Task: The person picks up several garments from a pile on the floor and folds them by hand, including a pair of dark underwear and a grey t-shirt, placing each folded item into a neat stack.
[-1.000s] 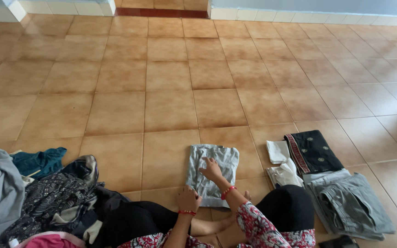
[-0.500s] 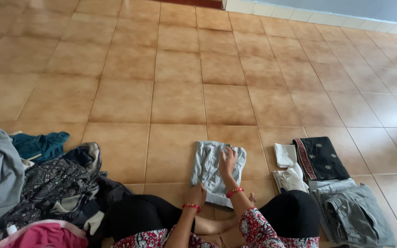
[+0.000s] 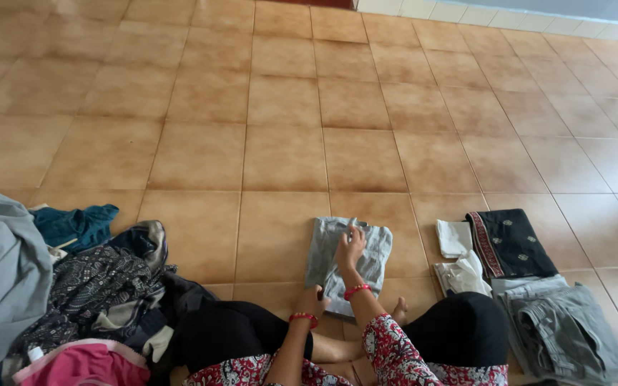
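Hands (image 3: 350, 246) press folded grey garment (image 3: 373, 257) on floor (image 3: 280, 157).

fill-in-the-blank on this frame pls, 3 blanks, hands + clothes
1. The right hand lies flat on a folded ____ garment.
2. The left hand grips that garment's ____ edge.
3. The black folded cloth with a patterned border lies to the person's ____.

Missing words: grey; near; right

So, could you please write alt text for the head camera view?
A person seated on a tiled floor presses the right hand flat on a folded grey garment while the left hand grips its near edge. Folded clothes lie right, an unsorted pile left.
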